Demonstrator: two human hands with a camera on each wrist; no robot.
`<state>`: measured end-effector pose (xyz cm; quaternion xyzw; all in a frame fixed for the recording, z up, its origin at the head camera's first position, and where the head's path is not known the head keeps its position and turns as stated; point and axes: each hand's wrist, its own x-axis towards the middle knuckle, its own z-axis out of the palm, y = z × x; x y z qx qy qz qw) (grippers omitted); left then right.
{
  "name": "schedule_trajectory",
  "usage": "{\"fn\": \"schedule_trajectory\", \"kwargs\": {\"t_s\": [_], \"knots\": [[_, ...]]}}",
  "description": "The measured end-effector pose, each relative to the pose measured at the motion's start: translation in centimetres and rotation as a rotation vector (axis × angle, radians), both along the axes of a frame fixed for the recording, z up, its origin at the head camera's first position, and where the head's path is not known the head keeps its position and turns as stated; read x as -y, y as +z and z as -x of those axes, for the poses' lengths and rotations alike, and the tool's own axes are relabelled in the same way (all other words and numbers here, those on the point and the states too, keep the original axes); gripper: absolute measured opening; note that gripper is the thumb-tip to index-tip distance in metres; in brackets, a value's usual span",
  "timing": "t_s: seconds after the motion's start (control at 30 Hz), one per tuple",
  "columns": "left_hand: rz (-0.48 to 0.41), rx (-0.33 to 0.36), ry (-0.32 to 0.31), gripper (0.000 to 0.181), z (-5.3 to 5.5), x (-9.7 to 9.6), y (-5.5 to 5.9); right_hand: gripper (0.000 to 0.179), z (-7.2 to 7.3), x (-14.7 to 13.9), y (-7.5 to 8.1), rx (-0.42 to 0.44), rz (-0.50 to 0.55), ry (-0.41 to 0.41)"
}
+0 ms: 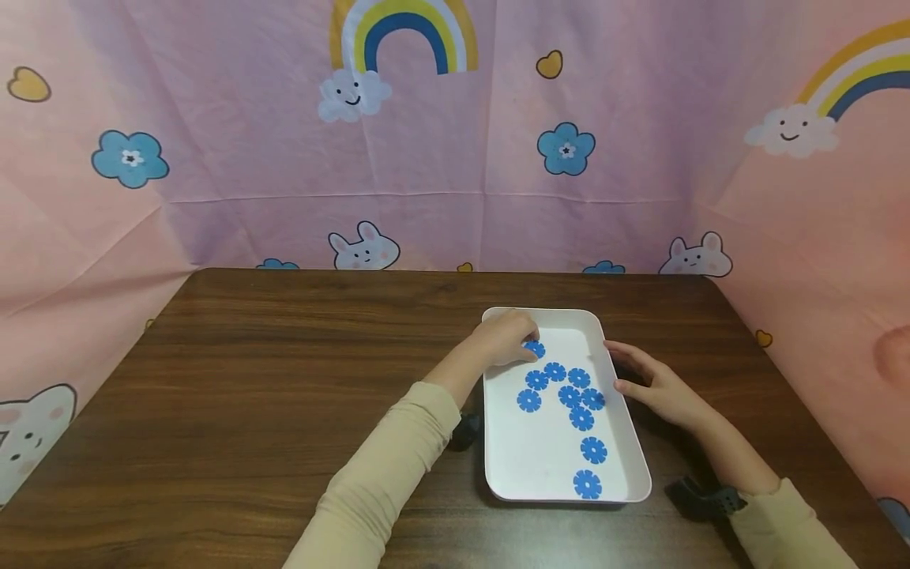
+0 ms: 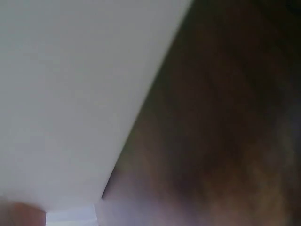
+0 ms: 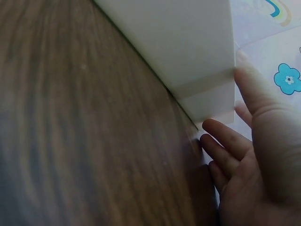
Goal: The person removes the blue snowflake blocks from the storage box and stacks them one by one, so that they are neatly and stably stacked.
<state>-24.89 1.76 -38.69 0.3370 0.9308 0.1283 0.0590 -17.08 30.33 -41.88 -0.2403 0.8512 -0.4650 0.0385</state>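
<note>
Fingers of the left hand (image 1: 503, 338) are bending down around 1 blue disc (image 1: 538, 348) in the head view, with the thumb on the near side and a fingertip on the far side. I cannot tell if they are pinching it or just touching it. That disc is lying in the white tray (image 1: 522, 470), near the far end. The 9 other discs (image 1: 593, 451) are lying nearer, some touching each other. Fingers of the right hand (image 1: 657, 385) are standing apart from the thumb, and their tips are touching the tray's right wall. The tray is sitting on the brown table (image 1: 284, 379). For a good job, the left hand should be going gently, with finger and thumb holding the disc's edges, so it is not slipping or bumping the others.

In the left wrist view, the tray's side is filling much of the left, all blurry. Only a bit of skin is showing at the bottom left, so the fingertips are hiding.

In the right wrist view, the thumb is leaning on the tray's wall, and the other fingers are bending a little near its low edge. They are not clamping anything. I am guessing a light, steady touch is best, because a hard push could be sliding the tray.
</note>
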Motion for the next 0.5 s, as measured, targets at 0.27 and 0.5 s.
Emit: {"fn": "schedule_trajectory", "kwargs": {"t_s": [0.27,0.5], "knots": [[-0.066,-0.001,-0.047,0.033,0.17,0.35,0.07,0.059,0.07,-0.07,-0.11,-0.002,0.004,-0.004],[-0.165,-0.001,-0.055,0.035,0.35,0.8,0.17,0.059,0.11,-0.01,-0.05,0.005,0.013,-0.001]]}}
